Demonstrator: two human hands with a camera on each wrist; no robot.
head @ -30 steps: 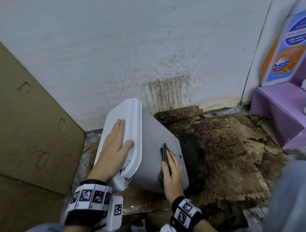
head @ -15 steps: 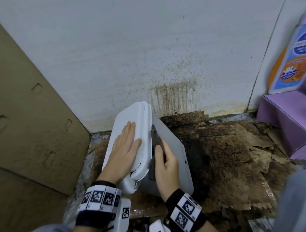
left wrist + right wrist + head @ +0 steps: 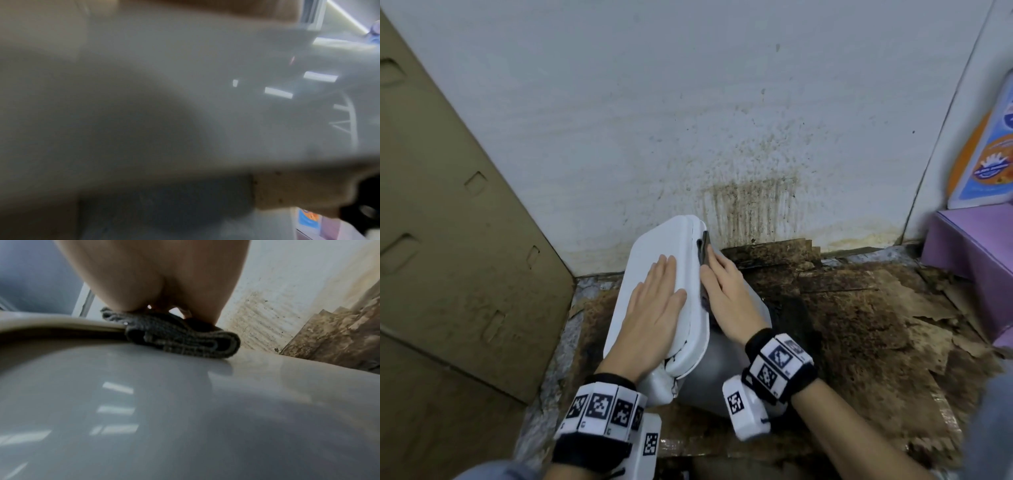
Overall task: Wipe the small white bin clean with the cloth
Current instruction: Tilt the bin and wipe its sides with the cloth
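The small white bin [image 3: 690,274] lies tipped on its side on a floor of stained, peeling brown board [image 3: 859,325], its top end close to the spattered white wall [image 3: 688,120]. A tan cardboard panel [image 3: 448,240] leans at the left; a purple box [image 3: 976,246] carrying an orange-and-blue bottle [image 3: 986,161] sits well apart at the right. The bin is smooth, glossy plastic with rounded corners and a raised lid rim. The left hand [image 3: 654,308] rests flat on the lid, fingers straight and together. The right hand [image 3: 729,294] presses the cloth [image 3: 180,339], a dark grey ribbed weave folded into a thick pad, against the bin's side just under the lid rim; its fingers lie extended over the cloth. The left wrist view is blurred grey plastic at close range.
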